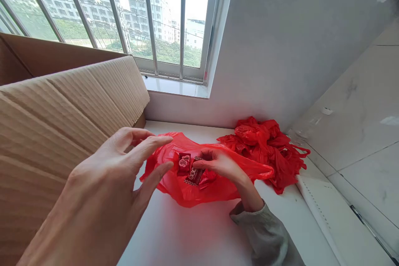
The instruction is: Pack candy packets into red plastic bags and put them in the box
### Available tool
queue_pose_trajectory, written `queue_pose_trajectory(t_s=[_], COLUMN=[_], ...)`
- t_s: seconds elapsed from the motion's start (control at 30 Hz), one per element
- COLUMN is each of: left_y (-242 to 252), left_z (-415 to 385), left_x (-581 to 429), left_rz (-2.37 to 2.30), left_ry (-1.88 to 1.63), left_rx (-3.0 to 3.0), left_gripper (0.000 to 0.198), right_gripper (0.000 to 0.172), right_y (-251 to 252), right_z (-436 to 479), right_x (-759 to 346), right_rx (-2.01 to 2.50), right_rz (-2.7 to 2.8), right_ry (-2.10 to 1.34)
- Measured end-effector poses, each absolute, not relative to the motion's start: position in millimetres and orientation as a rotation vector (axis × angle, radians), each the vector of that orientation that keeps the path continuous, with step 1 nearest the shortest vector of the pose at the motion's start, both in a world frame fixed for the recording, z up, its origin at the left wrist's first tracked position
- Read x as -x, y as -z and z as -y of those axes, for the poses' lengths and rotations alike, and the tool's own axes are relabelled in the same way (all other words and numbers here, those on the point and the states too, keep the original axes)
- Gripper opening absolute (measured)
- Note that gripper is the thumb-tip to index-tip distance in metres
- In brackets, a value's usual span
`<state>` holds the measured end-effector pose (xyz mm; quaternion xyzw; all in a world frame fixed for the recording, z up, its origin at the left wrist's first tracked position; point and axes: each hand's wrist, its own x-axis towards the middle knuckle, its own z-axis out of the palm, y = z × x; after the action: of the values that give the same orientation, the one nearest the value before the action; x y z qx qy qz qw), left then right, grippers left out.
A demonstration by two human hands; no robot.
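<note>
A red plastic bag [190, 191] lies open on the white table [193, 237]. My right hand [218, 164] is inside its mouth, its fingers closed on small red wrapped packets [193, 172] printed with white patterns. Close to the camera, my left hand [109, 187] hovers with spread fingers. It holds nothing, and its fingertips are near the bag's left edge.
A large cardboard box [62, 104] with raised flaps fills the left side. A heap of crumpled red plastic bags [264, 145] lies at the back right by the wall. A barred window [124, 16] is behind. Tiled floor [358, 133] lies to the right of the table edge.
</note>
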<state>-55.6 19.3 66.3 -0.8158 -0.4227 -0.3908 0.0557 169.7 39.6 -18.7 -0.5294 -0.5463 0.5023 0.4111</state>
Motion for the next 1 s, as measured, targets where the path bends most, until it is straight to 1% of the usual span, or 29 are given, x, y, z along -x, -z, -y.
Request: queue_pose_trajectory(t_s=[0.1,0.17,0.27,0.33,0.37,0.47,0.5,0.53,0.6,0.63,0.67,0.73,1.0], left_y=[-72.7,-76.3,-69.7,-56.2,-48.4,-32.8,-32.4,-34.6,-43.9,-49.3,-54.1,-59.8,-60.2], left_z=[-8.3,-2.2,-1.5,-5.8,-8.3,-13.0,-13.8,-14.6,-16.8,-18.3,-20.1,-23.5,-23.2], left_x=[43.3,38.2,39.6,43.9,45.4,41.3,36.4,30.3,17.1,11.5,7.1,2.9,9.7], left_rz=[1.169,1.032,0.840,0.933,1.022,1.239,1.344,1.391,1.510,1.524,1.540,1.551,1.641], left_ry=[1.234,1.219,0.956,0.786,0.754,0.915,0.938,0.864,0.585,0.507,0.455,0.446,0.452], left_rx=[2.385,2.537,2.895,3.059,3.110,3.093,3.039,3.062,3.167,3.203,3.226,3.225,3.136], left_gripper=[0.017,0.012,0.014,0.019,0.026,0.046,0.044,0.037,0.016,0.017,0.023,0.029,0.028], right_gripper=[0.031,0.032,0.034,0.033,0.033,0.031,0.030,0.029,0.027,0.026,0.025,0.024,0.014], right_y=[12.1,8.8,5.6,2.9,1.0,-6.7,-9.3,-11.6,-14.8,-15.7,-16.3,-16.7,-14.5], right_z=[-37.9,-37.0,-35.6,-33.8,-32.3,-26.6,-24.6,-22.9,-20.5,-19.9,-19.6,-19.6,-17.7], right_x=[-176.6,-180.9,-186.6,-189.6,-190.7,-191.9,-191.6,-191.1,-189.9,-189.4,-189.0,-189.2,-199.2], right_rx=[1.285,1.238,1.205,1.190,1.175,1.082,1.045,1.009,0.959,0.946,0.939,0.921,0.855], right_rz=[1.371,1.389,1.422,1.451,1.464,1.451,1.430,1.406,1.369,1.363,1.365,1.372,1.380], right_ry=[-1.246,-1.245,-1.229,-1.194,-1.180,-1.210,-1.236,-1.259,-1.273,-1.267,-1.261,-1.252,-1.260])
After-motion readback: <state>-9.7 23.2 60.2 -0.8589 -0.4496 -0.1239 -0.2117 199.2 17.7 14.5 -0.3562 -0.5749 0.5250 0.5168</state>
